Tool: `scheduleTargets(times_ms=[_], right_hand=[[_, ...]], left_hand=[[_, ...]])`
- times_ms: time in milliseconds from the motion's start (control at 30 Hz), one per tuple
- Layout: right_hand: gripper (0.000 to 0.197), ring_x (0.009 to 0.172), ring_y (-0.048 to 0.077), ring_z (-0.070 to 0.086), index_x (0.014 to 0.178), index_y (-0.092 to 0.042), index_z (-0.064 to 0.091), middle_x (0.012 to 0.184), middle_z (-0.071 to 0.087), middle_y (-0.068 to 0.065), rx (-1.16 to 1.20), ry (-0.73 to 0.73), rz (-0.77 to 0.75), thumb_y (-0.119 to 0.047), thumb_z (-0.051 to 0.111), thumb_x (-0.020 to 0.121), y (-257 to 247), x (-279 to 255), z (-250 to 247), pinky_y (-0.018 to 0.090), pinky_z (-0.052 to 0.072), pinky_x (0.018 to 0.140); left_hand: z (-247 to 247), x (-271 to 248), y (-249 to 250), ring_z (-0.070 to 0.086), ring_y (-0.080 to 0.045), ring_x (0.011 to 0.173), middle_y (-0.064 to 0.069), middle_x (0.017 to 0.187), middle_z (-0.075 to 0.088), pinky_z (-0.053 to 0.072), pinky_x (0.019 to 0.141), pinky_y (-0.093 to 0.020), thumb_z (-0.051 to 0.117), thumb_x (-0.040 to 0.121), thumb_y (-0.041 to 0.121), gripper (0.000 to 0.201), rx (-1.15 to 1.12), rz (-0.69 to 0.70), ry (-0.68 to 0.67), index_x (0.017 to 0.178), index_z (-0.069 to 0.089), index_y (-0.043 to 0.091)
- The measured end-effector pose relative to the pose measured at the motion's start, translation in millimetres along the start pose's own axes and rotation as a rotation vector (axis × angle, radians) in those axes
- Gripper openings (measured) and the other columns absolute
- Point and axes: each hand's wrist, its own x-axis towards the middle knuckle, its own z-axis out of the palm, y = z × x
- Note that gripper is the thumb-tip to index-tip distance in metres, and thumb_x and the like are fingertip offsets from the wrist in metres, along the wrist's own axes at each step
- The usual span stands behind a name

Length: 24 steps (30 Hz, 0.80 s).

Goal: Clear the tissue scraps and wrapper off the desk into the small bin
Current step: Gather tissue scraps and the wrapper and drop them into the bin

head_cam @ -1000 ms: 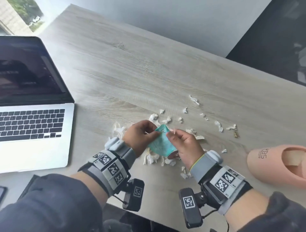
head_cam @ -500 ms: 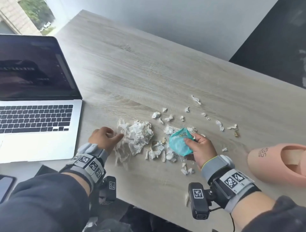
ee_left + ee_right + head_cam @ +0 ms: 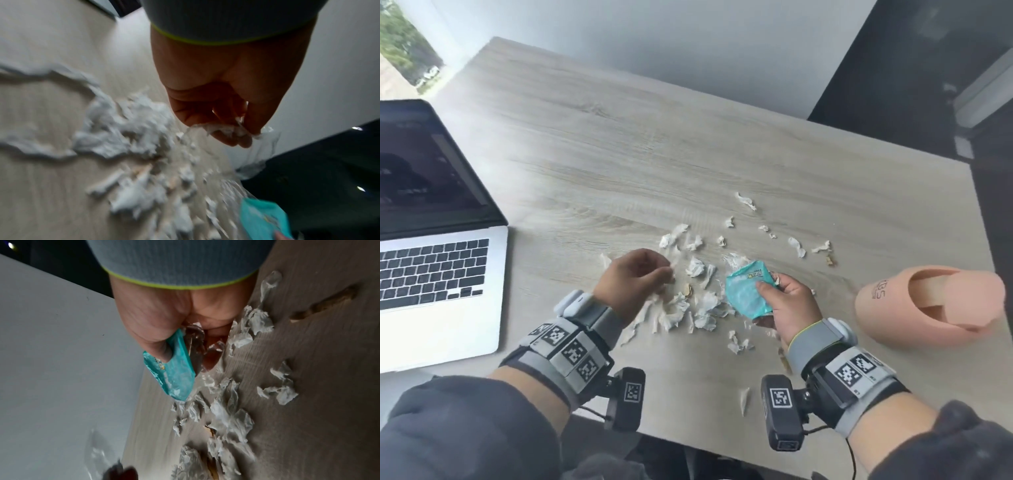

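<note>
Torn white tissue scraps (image 3: pixel 690 308) lie in a loose pile on the wooden desk (image 3: pixel 619 164), with smaller bits (image 3: pixel 796 246) scattered behind it. My left hand (image 3: pixel 669 274) is at the pile's left side. Its curled fingertips pinch a few tissue scraps (image 3: pixel 224 129). To the right of the pile, my right hand (image 3: pixel 767 289) grips a teal plastic wrapper (image 3: pixel 746 291) between thumb and fingers, just above the desk. The wrapper (image 3: pixel 174 374) sticks out past the thumb in the right wrist view. A pink slipper-shaped bin (image 3: pixel 928 301) lies at the right, its opening facing up.
An open silver laptop (image 3: pixel 431 274) takes up the desk's left side. The desk's front edge (image 3: pixel 688 442) runs just beyond my wrists. A few scraps (image 3: pixel 738 344) lie near that edge. Bare wood stretches behind the scraps to the far wall.
A second ago both hands held the wrapper. The left hand let go, swung left of the pile, then came back into it and now pinches scraps. The right hand keeps the wrapper.
</note>
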Motion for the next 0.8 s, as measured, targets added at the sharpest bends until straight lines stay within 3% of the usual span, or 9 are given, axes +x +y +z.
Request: scheduleTargets(times_ms=[167,267,400,500,600,700,800], right_hand=[[0.011,0.071,0.024,0.072,0.091,-0.02,0.074,0.091,0.073,0.013,0.001,-0.099,0.016,-0.016,0.063,0.093,1.7,-11.7,0.4,0.037,0.058,0.054],[0.016,0.073,0.028,0.07,0.096,-0.019,0.073,0.101,0.072,0.019,0.095,-0.146,0.06,-0.027,0.059,0.096,-3.4,-21.6,-1.0,0.035,0.057,0.052],[0.035,0.078,0.033,0.071,0.102,-0.015,0.071,0.099,0.073,0.02,0.204,-0.17,0.098,-0.046,0.057,0.092,-7.0,-29.1,-17.0,0.036,0.056,0.052],[0.019,0.075,0.029,0.07,0.097,-0.015,0.071,0.097,0.071,0.025,0.188,-0.15,0.054,-0.031,0.063,0.093,-3.3,-31.7,-31.4,0.033,0.056,0.049],[0.012,0.065,0.022,0.069,0.091,-0.018,0.071,0.087,0.072,0.014,0.199,-0.086,0.098,-0.021,0.06,0.095,0.7,-32.1,-49.3,0.03,0.054,0.045],[0.012,0.064,0.022,0.067,0.09,-0.018,0.072,0.084,0.071,0.011,0.248,-0.055,0.159,-0.023,0.061,0.093,3.5,-32.1,-64.5,0.03,0.052,0.046],[0.013,0.068,0.022,0.067,0.092,-0.019,0.071,0.085,0.072,0.009,0.276,-0.081,0.169,-0.02,0.059,0.093,3.3,-34.7,-77.7,0.028,0.049,0.047]], left_hand=[[61.2,-3.9,23.0,0.059,-0.01,0.054,0.004,0.064,0.068,0.048,0.05,-0.025,0.076,0.085,0.019,0.01,-0.001,0.03,-0.169,0.079,0.068,0.018],[86.6,-4.1,27.2,0.05,-0.003,0.048,0.011,0.058,0.062,0.043,0.05,-0.02,0.079,0.082,0.021,0.012,0.056,0.064,-0.15,0.074,0.069,0.019],[111.0,-3.9,28.6,0.054,-0.004,0.052,0.012,0.06,0.066,0.048,0.058,-0.028,0.078,0.077,0.024,0.012,0.132,0.079,-0.134,0.072,0.067,0.023],[128.1,-6.0,32.7,0.051,-0.004,0.053,0.013,0.062,0.06,0.045,0.057,-0.027,0.08,0.075,0.03,0.019,0.185,0.122,-0.145,0.079,0.062,0.025],[136.8,-7.6,38.6,0.054,-0.003,0.065,0.013,0.082,0.059,0.045,0.061,-0.022,0.08,0.076,0.028,0.026,0.279,0.297,-0.165,0.09,0.058,0.031],[136.7,-7.1,40.6,0.058,-0.012,0.103,0.008,0.118,0.06,0.049,0.088,-0.032,0.07,0.076,0.029,0.029,0.475,0.635,-0.297,0.104,0.067,0.033],[144.2,-5.7,36.8,0.046,-0.025,0.13,0.005,0.147,0.05,0.036,0.107,-0.039,0.066,0.077,0.039,0.054,0.678,0.724,-0.506,0.131,0.059,0.037]])
